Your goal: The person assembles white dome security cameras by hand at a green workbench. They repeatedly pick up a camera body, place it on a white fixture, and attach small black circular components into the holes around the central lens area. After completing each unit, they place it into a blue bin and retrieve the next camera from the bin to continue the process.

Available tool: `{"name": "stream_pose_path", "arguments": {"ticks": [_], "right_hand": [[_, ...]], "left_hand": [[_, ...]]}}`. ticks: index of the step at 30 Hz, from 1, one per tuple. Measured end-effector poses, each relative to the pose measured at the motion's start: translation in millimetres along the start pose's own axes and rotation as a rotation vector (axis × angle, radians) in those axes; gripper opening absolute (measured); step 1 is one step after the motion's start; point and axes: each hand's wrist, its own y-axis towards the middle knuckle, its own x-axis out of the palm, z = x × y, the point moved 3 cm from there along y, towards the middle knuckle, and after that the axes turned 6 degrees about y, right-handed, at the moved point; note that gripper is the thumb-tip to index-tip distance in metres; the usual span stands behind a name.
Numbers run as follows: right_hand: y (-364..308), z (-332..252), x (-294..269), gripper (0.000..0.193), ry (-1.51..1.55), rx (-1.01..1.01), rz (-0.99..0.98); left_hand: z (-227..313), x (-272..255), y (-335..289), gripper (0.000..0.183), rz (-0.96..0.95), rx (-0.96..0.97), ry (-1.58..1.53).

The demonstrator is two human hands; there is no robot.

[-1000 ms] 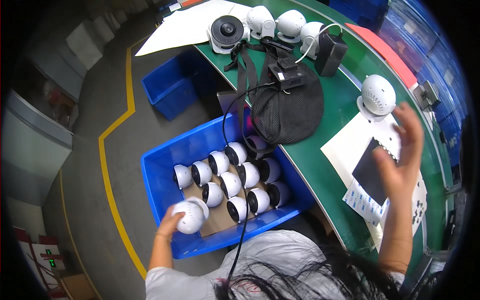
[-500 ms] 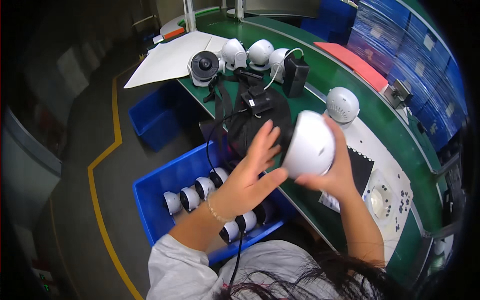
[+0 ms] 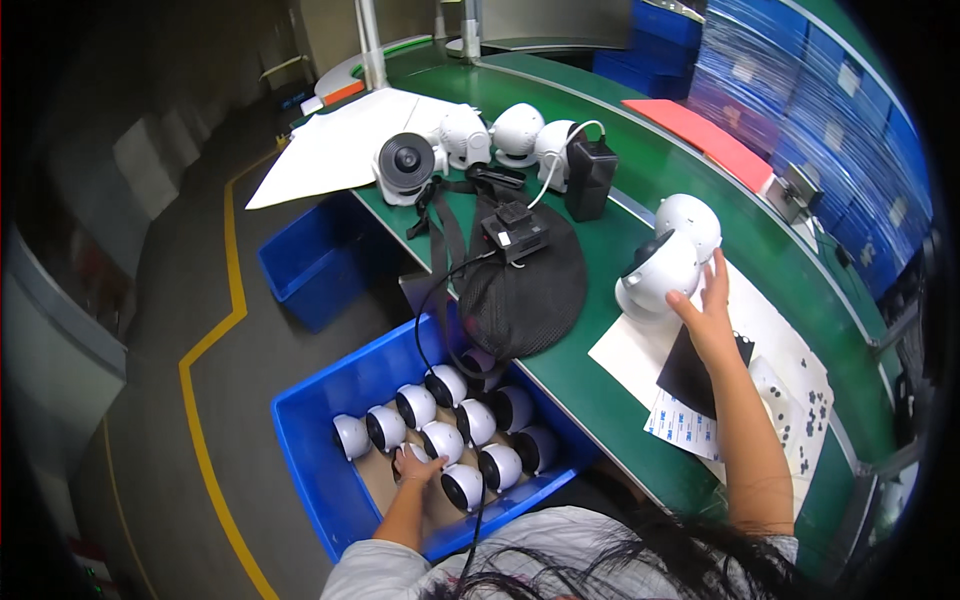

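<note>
On the green bench at the right stands a white ball-shaped device (image 3: 668, 272) with a dark round front. My right hand (image 3: 712, 322) is at its near right side, thumb and fingers spread, the thumb touching the shell. Right behind it is another white ball-shaped device (image 3: 690, 216). Down in the blue bin (image 3: 302, 458), my left hand (image 3: 416, 468) has its fingers round a small white ball-shaped unit (image 3: 408, 453), mostly hidden by the hand. Several like units with black fronts, such as a white unit (image 3: 441, 441), sit around it in rows.
Several white devices (image 3: 517, 134) line the bench's far part, beside a black box (image 3: 591, 178) with a white cable. A black mesh bag (image 3: 527, 290) lies nearer. White sheets (image 3: 640, 350), a black pad (image 3: 690, 372) and dark dots lie at right. Another blue bin (image 3: 318, 270) is on the left.
The white device held up between my hands is now down on the bench at the right, and my right hand's fingers have spread. My left hand has gone down into the blue bin.
</note>
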Motion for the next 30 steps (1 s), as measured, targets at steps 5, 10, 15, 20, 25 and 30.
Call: {"name": "stream_pose_path", "arguments": {"ticks": [5,10,15,20,25,30], "right_hand": [[-52.9,-84.4,-26.2,0.084,-0.084,-0.232,-0.016],[-92.9,-90.7,-80.7,0.068,-0.21,-0.224,-0.055],[-107.6,-96.5,-104.8,0.056,-0.105,-0.156,-0.017],[-123.9,-121.6,-123.4,0.041,0.013,-0.27,-0.245],[-143.7,-121.4,-101.7,0.071,0.021,-0.241,-0.723],[-165.1,-108.3,-66.4,0.121,0.506,-0.191,-0.64]], "left_hand": [[-9.2,9.7,-7.3,0.112,0.152,-0.121,0.078],[-26.5,-19.5,-12.7,0.108,-0.073,-0.196,0.208],[-61.6,-31.4,-8.9,0.089,-0.045,-0.123,0.001],[-128.4,-102.3,-21.6,0.081,0.293,-0.013,-0.505],[105.2,-211.9,-115.7,0.086,-0.049,0.549,-1.007],[301.3,-180.8,-248.4,0.091,-0.805,0.964,-1.035]]}}
